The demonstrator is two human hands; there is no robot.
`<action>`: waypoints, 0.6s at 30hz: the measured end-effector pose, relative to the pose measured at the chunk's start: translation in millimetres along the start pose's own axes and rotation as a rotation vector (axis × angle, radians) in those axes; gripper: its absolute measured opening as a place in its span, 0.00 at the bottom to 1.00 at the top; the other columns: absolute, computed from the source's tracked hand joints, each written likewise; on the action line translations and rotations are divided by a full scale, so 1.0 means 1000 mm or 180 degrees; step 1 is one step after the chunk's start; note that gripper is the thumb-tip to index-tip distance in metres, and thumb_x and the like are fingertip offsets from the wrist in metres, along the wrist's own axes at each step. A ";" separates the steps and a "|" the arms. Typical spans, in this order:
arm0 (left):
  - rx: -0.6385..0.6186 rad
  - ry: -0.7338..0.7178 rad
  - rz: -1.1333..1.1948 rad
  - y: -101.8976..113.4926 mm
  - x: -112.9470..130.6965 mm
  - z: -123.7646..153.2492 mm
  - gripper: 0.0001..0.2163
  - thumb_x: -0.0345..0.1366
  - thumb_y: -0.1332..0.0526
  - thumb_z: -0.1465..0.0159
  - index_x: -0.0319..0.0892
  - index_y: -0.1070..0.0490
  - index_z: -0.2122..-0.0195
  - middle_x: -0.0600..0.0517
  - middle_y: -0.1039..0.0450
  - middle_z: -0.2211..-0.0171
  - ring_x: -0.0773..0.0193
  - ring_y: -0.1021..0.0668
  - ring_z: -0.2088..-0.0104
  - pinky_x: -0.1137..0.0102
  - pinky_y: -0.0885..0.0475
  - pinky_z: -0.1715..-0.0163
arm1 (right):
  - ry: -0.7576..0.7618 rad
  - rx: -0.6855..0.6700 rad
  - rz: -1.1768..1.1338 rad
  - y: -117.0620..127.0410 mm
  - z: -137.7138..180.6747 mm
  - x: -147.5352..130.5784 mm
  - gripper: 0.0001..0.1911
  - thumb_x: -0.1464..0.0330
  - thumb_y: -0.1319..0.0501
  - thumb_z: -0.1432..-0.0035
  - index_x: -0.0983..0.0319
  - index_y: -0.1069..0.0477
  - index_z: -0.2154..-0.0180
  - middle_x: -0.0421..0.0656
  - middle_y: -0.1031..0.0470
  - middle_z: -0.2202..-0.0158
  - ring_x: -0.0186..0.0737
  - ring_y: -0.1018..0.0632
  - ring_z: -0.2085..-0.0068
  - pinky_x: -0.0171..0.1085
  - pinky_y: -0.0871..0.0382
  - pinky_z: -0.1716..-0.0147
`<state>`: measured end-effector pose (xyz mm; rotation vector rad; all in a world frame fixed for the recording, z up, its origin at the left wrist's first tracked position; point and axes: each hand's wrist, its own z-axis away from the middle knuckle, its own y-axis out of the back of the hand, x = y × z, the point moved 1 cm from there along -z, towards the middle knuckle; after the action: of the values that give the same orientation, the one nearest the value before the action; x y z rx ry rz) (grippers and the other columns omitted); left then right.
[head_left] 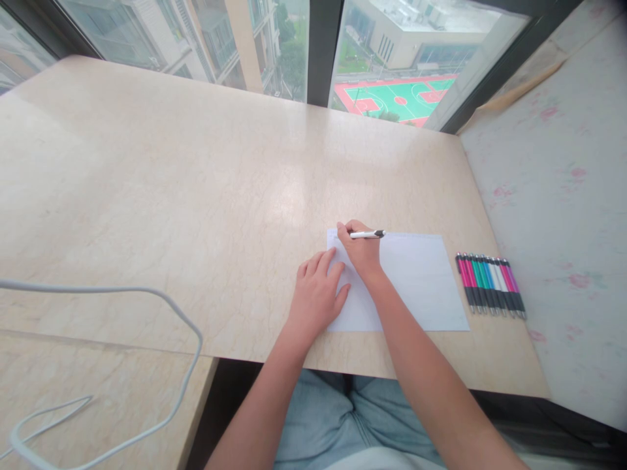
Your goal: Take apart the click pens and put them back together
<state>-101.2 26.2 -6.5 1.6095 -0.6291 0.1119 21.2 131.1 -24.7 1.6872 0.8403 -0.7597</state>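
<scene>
A white sheet of paper (421,281) lies on the stone-look counter, its long side running left to right. My right hand (361,248) rests near the sheet's upper left part, closed round a white pen (366,234) with a dark end. The pen's tip is hidden by my fingers. Faint marks run along the top edge of the paper, too small to read. My left hand (318,287) lies flat with fingers spread across the sheet's left edge, partly on the paper and partly on the counter.
Right of the paper, several colored pens (490,285) lie side by side in a row near the floral wall (568,228). A pale cable (186,320) loops over the counter (161,196) at the left. Windows with a dark frame (323,55) stand behind.
</scene>
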 end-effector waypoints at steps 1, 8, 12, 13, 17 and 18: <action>-0.0001 -0.0001 -0.0013 0.000 0.000 0.000 0.14 0.39 0.41 0.34 0.44 0.33 0.49 0.42 0.38 0.36 0.46 0.35 0.37 0.50 0.37 0.41 | -0.0041 0.0060 -0.0097 0.001 0.000 0.000 0.21 0.58 0.42 0.38 0.60 0.39 0.80 0.36 0.36 0.81 0.32 0.36 0.77 0.35 0.42 0.74; -0.0029 0.0009 -0.0058 0.000 -0.001 0.000 0.14 0.40 0.42 0.33 0.44 0.33 0.48 0.42 0.38 0.35 0.46 0.36 0.37 0.50 0.38 0.41 | -0.0279 0.0309 -0.0581 0.009 -0.001 0.004 0.22 0.58 0.43 0.37 0.59 0.41 0.80 0.34 0.42 0.82 0.32 0.39 0.77 0.34 0.44 0.76; -0.0027 0.0004 -0.0057 0.000 -0.001 0.001 0.14 0.40 0.42 0.33 0.44 0.33 0.48 0.42 0.38 0.35 0.46 0.35 0.37 0.50 0.38 0.41 | -0.0213 0.0252 -0.0545 0.008 -0.001 0.005 0.21 0.59 0.43 0.37 0.59 0.40 0.80 0.34 0.41 0.81 0.32 0.38 0.77 0.34 0.44 0.75; -0.0017 0.0005 -0.0042 0.000 -0.001 0.001 0.14 0.40 0.42 0.34 0.44 0.33 0.48 0.42 0.38 0.35 0.46 0.36 0.37 0.50 0.38 0.41 | -0.0147 0.0188 -0.0469 0.007 -0.001 0.004 0.21 0.59 0.43 0.37 0.59 0.40 0.80 0.34 0.40 0.81 0.32 0.38 0.77 0.34 0.44 0.75; 0.0014 0.0002 0.0015 0.000 0.000 0.000 0.14 0.39 0.42 0.34 0.44 0.32 0.48 0.42 0.38 0.36 0.46 0.36 0.37 0.49 0.38 0.41 | 0.0025 -0.0048 -0.0141 0.002 -0.001 0.002 0.20 0.61 0.43 0.37 0.59 0.40 0.80 0.34 0.38 0.82 0.32 0.37 0.77 0.35 0.44 0.74; 0.0015 -0.0004 0.0020 0.000 0.000 0.000 0.13 0.39 0.42 0.34 0.45 0.32 0.48 0.41 0.38 0.36 0.46 0.36 0.37 0.49 0.38 0.41 | 0.0027 -0.0067 -0.0104 0.002 -0.001 0.002 0.20 0.61 0.43 0.37 0.59 0.40 0.80 0.34 0.38 0.82 0.32 0.37 0.77 0.35 0.44 0.74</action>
<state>-101.3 26.3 -6.3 1.6123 -0.6354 0.1172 23.8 131.6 -25.2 1.6628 0.8808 -0.7639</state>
